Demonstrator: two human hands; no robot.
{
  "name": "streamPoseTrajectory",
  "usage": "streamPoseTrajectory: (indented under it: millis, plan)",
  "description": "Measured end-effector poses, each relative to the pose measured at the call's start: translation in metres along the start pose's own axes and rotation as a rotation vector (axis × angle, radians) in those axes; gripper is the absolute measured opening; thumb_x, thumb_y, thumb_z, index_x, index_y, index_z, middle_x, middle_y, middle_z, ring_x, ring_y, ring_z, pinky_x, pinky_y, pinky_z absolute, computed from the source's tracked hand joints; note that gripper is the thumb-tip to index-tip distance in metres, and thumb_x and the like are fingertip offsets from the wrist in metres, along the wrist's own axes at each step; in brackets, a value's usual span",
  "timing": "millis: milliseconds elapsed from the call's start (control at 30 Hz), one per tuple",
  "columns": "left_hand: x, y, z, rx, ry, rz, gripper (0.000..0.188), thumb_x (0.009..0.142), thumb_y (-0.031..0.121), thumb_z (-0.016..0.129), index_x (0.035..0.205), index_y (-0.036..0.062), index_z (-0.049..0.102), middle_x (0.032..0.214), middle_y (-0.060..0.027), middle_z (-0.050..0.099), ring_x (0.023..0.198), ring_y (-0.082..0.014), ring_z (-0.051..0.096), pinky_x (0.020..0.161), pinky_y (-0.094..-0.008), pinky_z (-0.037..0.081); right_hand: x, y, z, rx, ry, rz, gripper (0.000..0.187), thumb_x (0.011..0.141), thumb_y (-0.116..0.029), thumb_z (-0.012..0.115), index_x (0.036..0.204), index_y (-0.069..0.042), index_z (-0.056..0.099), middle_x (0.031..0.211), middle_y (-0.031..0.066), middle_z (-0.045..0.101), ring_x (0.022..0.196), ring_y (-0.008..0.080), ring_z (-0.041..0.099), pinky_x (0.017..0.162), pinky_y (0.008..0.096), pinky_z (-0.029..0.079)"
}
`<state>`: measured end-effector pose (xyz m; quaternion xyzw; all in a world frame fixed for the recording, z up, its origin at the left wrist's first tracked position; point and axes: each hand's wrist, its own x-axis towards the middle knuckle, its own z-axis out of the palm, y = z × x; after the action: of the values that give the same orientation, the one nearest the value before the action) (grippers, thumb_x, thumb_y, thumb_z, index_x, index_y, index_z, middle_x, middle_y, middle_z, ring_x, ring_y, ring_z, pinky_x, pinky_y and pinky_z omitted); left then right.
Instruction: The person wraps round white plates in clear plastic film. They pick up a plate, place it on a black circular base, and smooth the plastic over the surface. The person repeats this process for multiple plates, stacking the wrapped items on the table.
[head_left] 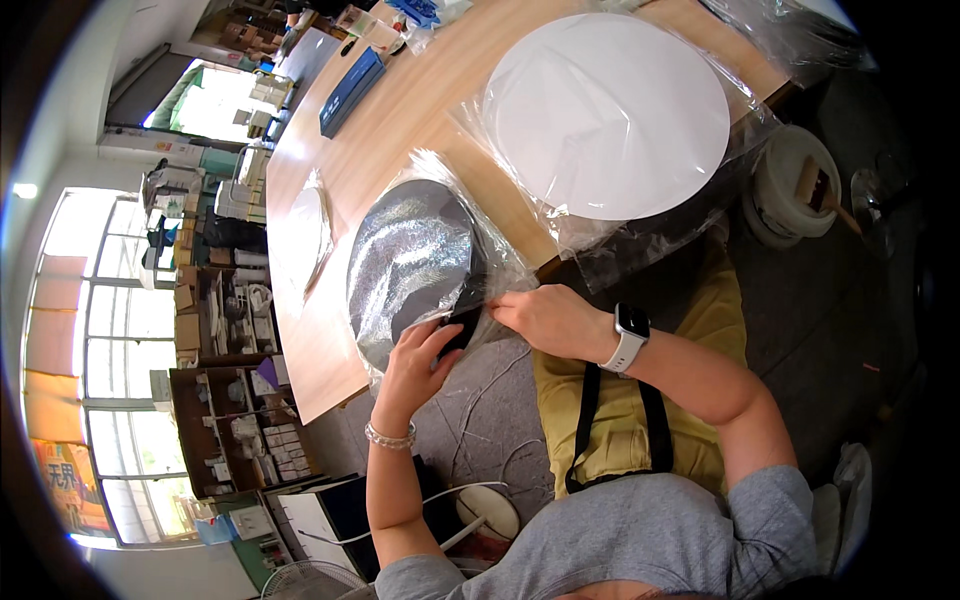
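Observation:
A dark round disc with a shiny silver surface [410,245] lies in a clear plastic bag [505,262] at the table's near edge, partly overhanging it. My left hand [413,372] grips the near edge of this disc, fingers bent over it and thumb a little apart. At the disc's right side my right hand [545,318] pinches the bag's edge between thumb and fingers. A large white disc [610,115], also in clear plastic, rests farther right on the table. Another thin round stack [307,237] in plastic sits to the left.
The wooden table [420,110] carries a long dark blue box [352,92] farther back. Right of the table stands a white bucket [785,190] with a wooden-handled brush in it. Shelves [235,420] with boxes are on the left. White cables [480,410] cross the floor below my hands.

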<state>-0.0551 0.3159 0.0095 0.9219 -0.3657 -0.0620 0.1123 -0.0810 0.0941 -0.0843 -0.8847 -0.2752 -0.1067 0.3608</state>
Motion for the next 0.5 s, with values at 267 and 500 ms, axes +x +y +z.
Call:
streamPoseTrajectory:
  millis: [267, 500]
  plan:
    - [0.0019, 0.0061, 0.0051, 0.164, 0.018, 0.051, 0.032, 0.077, 0.003, 0.062, 0.108, 0.0080, 0.058, 0.111, -0.0150, 0.055, 0.100, -0.0342, 0.053, 0.084, -0.0416, 0.046, 0.0009, -0.0062, -0.0081, 0.119, 0.094, 0.008, 0.013, 0.078, -0.002, 0.050, 0.088, -0.001, 0.057, 0.086, 0.0127, 0.059, 0.077, 0.0297, 0.063, 0.064, 0.0374, 0.052]
    - [0.0016, 0.0017, 0.0060, 0.110, 0.059, 0.038, 0.037, 0.071, 0.016, 0.074, 0.104, 0.0084, 0.059, 0.107, -0.0137, 0.058, 0.096, -0.0341, 0.055, 0.080, -0.0405, 0.048, 0.0008, -0.0057, -0.0080, 0.098, 0.034, 0.010, 0.015, 0.078, -0.002, 0.049, 0.091, -0.002, 0.058, 0.086, 0.0127, 0.060, 0.076, 0.0294, 0.063, 0.063, 0.0373, 0.052]
